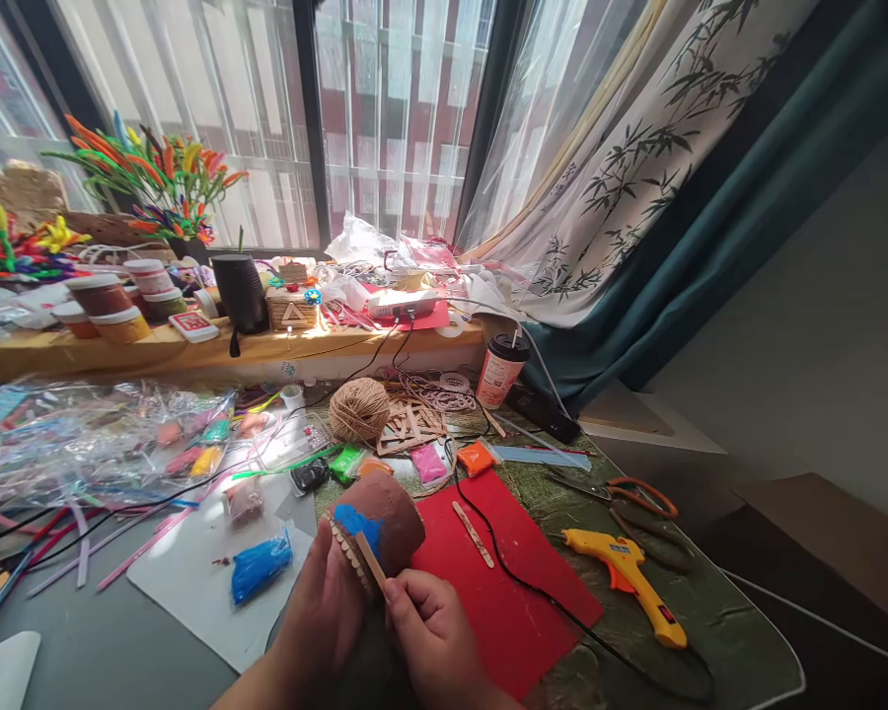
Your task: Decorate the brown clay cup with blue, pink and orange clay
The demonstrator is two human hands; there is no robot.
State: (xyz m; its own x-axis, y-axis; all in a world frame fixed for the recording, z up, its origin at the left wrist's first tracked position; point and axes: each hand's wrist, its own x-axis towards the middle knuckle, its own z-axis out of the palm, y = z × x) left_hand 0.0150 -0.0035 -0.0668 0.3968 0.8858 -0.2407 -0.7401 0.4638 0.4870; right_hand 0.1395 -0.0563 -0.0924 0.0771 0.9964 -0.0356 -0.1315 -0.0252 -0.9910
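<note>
R grip pinches stick nr pot edge (open rm over red sheet).

Single head-worn view, looking forward and down from above the near side of the table; the left hand and right hand lie close, the window far beyond.

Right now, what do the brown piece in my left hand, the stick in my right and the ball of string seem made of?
The brown piece looks like clay, or something coated in it: matte and slightly uneven. The stick is likely bare wood: flat, pale tan, dull. The ball of string is probably jute or similar fibre: coarse tan strands, matte.
</note>
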